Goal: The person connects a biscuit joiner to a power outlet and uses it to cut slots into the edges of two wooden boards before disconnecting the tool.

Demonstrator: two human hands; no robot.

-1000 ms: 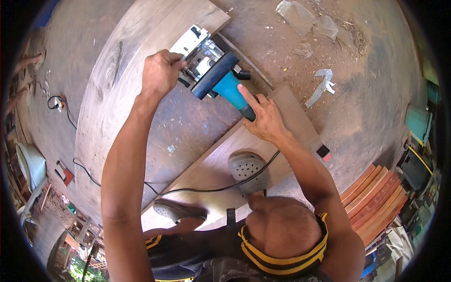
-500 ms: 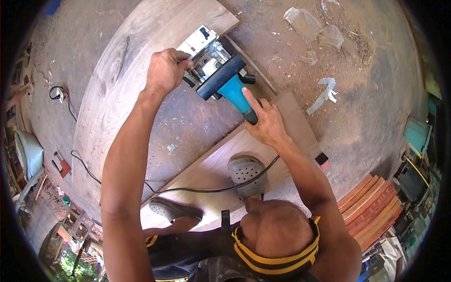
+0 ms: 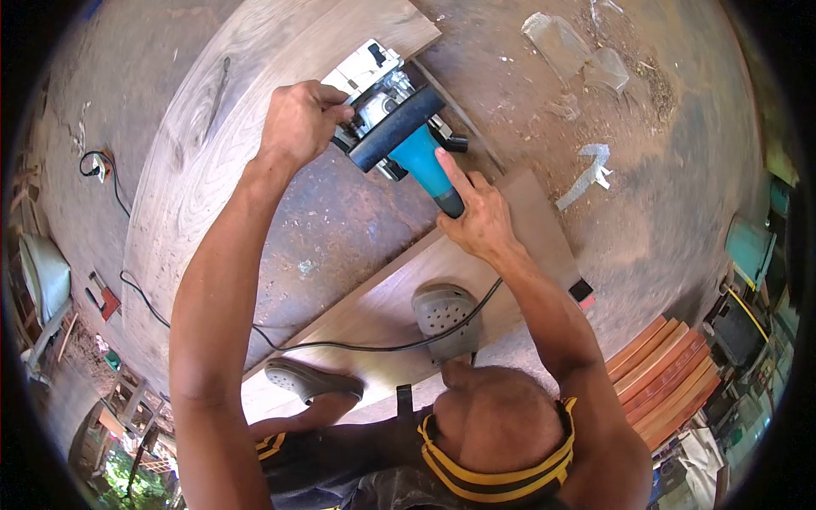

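Observation:
A teal biscuit joiner [image 3: 422, 160] with a black front handle and a pale metal fence [image 3: 361, 70] lies against the near edge of the far wooden board [image 3: 293, 55]. My left hand [image 3: 297, 123] is closed, thumb and fingers pinching a small part at the left side of the joiner's front. My right hand [image 3: 478, 212] wraps the black rear end of the body, index finger stretched along the teal casing. The black cord [image 3: 382, 346] runs under my right forearm and away to the left.
Sandalled feet [image 3: 446, 319] stand on a near wooden board [image 3: 535, 229]. A thin strip [image 3: 459, 110] bridges the two boards at right. A red clamp [image 3: 106, 302] is on the left, stacked reddish wood [image 3: 667, 374] at lower right. Plastic scraps [image 3: 586, 174] litter the ground.
The view has shifted slightly. Both hands keep their hold on the joiner, and my left fingertips have moved a little around the part they pinch.

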